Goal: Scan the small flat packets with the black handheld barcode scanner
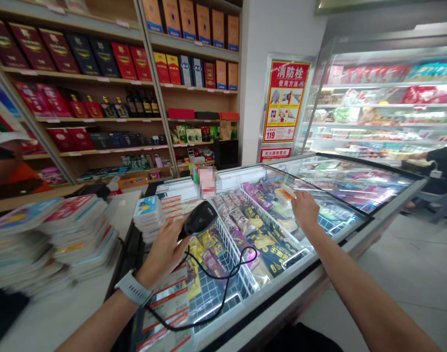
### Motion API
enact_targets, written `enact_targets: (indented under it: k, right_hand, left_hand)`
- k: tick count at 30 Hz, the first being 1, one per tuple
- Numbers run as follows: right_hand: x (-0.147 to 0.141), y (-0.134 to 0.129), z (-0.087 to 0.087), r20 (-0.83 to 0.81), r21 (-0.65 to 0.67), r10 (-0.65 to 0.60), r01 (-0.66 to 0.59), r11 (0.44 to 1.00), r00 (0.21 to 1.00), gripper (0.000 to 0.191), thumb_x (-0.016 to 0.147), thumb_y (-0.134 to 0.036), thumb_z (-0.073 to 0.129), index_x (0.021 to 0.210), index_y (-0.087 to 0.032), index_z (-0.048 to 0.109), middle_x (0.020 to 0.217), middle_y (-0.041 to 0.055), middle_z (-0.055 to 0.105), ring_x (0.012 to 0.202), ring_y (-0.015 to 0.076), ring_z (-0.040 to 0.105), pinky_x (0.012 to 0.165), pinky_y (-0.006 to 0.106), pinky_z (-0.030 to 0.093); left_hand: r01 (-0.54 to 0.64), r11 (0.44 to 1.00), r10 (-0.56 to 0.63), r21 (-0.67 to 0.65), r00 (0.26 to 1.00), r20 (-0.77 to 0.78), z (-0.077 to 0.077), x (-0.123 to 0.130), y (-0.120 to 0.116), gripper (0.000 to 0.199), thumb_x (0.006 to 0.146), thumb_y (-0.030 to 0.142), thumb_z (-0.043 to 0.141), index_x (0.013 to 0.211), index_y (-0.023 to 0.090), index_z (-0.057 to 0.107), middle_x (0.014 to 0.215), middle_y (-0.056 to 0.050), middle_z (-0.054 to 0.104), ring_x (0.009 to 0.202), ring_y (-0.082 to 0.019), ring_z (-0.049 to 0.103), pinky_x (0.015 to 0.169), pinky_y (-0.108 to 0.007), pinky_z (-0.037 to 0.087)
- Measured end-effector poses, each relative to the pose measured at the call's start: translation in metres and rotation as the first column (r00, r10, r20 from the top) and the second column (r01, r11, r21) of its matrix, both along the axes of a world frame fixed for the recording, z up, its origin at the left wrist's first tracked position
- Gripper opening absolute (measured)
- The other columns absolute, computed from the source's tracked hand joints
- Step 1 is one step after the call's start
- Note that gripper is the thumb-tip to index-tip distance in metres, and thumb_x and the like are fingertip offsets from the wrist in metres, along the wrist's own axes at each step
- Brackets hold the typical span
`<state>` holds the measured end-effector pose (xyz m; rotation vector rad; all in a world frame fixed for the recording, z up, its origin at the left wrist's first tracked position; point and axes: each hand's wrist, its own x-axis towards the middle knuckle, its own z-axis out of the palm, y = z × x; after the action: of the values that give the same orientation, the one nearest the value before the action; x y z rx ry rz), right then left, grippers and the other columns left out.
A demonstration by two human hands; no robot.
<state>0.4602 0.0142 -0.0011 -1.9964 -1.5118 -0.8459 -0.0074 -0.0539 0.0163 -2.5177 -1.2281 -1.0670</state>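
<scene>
My left hand [166,249], with a pale watch strap [134,288] on its wrist, is closed around a black barcode scanner [200,218]. A black cable [223,300] loops from the scanner over the chest freezer's glass. My right hand [306,210] is closed in a pinch above the freezer, with a thin white, card-like piece [288,190] at its fingertips; its print cannot be read. Below are white wire baskets [235,254] of packaged food, including black-and-yellow packs [267,234] and purple packs [213,261].
Price cards [170,313] with red stripes lie on the freezer's left end. Stacks of colourful flat cards [80,232] stand on the counter at left. Shelves of boxed bottles [95,56] line the back. Another person's arm [419,160] shows at far right, and part of someone [5,161] at far left.
</scene>
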Motion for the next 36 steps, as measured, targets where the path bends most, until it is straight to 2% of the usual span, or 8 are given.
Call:
enact_targets:
  k: [4, 8, 12, 15, 21, 27, 32, 36]
  right_hand:
    - [0.003, 0.0, -0.009, 0.069, -0.023, 0.048, -0.047, 0.999, 0.996, 0.026, 0.09, -0.022, 0.048, 0.11, -0.014, 0.062, 0.102, 0.0135, 0.062, 0.095, 0.0258, 0.051, 0.081, 0.035, 0.039]
    - [0.003, 0.005, -0.013, 0.018, -0.004, 0.109, -0.109, 0.994, 0.994, 0.028, 0.09, -0.029, 0.048, 0.108, -0.013, 0.063, 0.112, 0.0167, 0.061, 0.103, 0.0283, 0.051, 0.091, 0.041, 0.038]
    - [0.005, 0.018, -0.022, -0.082, 0.071, 0.141, -0.135, 0.988, 0.987, 0.049, 0.085, -0.047, 0.055, 0.117, -0.011, 0.058, 0.13, 0.0226, 0.051, 0.12, 0.0352, 0.044, 0.097, 0.049, 0.037]
    - [0.009, 0.027, -0.028, -0.182, 0.089, 0.141, -0.126, 0.988, 0.973, 0.058, 0.081, -0.051, 0.059, 0.122, -0.011, 0.054, 0.135, 0.0243, 0.046, 0.122, 0.0369, 0.044, 0.096, 0.05, 0.039]
    - [0.013, 0.032, -0.03, -0.281, 0.046, 0.163, -0.156, 0.987, 0.946, 0.047, 0.083, -0.037, 0.052, 0.124, -0.013, 0.052, 0.124, 0.019, 0.051, 0.109, 0.0313, 0.053, 0.085, 0.042, 0.047]
    - [0.014, 0.033, -0.032, -0.262, 0.068, 0.178, -0.166, 0.984, 0.948, 0.045, 0.083, -0.035, 0.049, 0.122, -0.013, 0.053, 0.12, 0.019, 0.053, 0.105, 0.031, 0.054, 0.08, 0.041, 0.048]
    - [0.009, 0.029, -0.031, -0.138, 0.12, 0.143, -0.127, 0.985, 0.98, 0.052, 0.083, -0.041, 0.053, 0.125, -0.011, 0.053, 0.133, 0.024, 0.047, 0.124, 0.0382, 0.043, 0.096, 0.053, 0.04]
    - [-0.004, 0.026, -0.024, -0.034, 0.165, 0.19, -0.182, 0.969, 0.981, 0.052, 0.087, -0.041, 0.049, 0.128, -0.009, 0.05, 0.138, 0.0241, 0.045, 0.131, 0.0385, 0.037, 0.101, 0.056, 0.035]
  left_hand:
    - [0.009, 1.0, -0.009, -0.009, 1.0, 0.014, 0.003, 0.001, -0.001, 0.041, 0.093, 0.029, 0.048, 0.132, 0.016, 0.047, 0.125, -0.011, 0.062, 0.116, -0.027, 0.056, 0.104, -0.045, 0.041]
    - [0.009, 1.0, -0.009, -0.011, 1.0, 0.022, 0.003, 0.002, 0.0, 0.039, 0.093, 0.029, 0.048, 0.13, 0.017, 0.049, 0.124, -0.011, 0.062, 0.115, -0.027, 0.057, 0.103, -0.045, 0.041]
    - [0.007, 1.0, -0.007, -0.011, 1.0, 0.022, 0.003, 0.0, -0.001, 0.039, 0.093, 0.029, 0.048, 0.13, 0.017, 0.048, 0.123, -0.01, 0.062, 0.115, -0.026, 0.056, 0.104, -0.045, 0.041]
    - [0.002, 1.0, -0.002, -0.005, 1.0, 0.02, 0.003, 0.0, -0.001, 0.039, 0.093, 0.028, 0.048, 0.13, 0.017, 0.048, 0.121, -0.011, 0.063, 0.115, -0.026, 0.057, 0.103, -0.044, 0.042]
    - [-0.007, 1.0, 0.008, -0.026, 1.0, 0.024, 0.003, 0.0, -0.001, 0.041, 0.093, 0.028, 0.049, 0.132, 0.017, 0.047, 0.125, -0.01, 0.062, 0.117, -0.026, 0.056, 0.103, -0.044, 0.042]
    - [0.003, 0.999, -0.001, -0.041, 0.999, 0.044, 0.003, 0.0, -0.001, 0.04, 0.093, 0.027, 0.049, 0.132, 0.016, 0.046, 0.124, -0.011, 0.061, 0.117, -0.026, 0.055, 0.103, -0.045, 0.041]
    - [0.006, 0.999, -0.002, -0.045, 0.996, 0.084, 0.006, 0.0, -0.002, 0.039, 0.091, 0.028, 0.05, 0.129, 0.016, 0.05, 0.122, -0.011, 0.062, 0.114, -0.026, 0.056, 0.102, -0.045, 0.042]
    - [0.003, 0.998, 0.003, -0.069, 0.995, 0.097, 0.006, 0.0, -0.003, 0.042, 0.091, 0.027, 0.05, 0.131, 0.015, 0.048, 0.126, -0.012, 0.06, 0.117, -0.027, 0.054, 0.103, -0.046, 0.041]
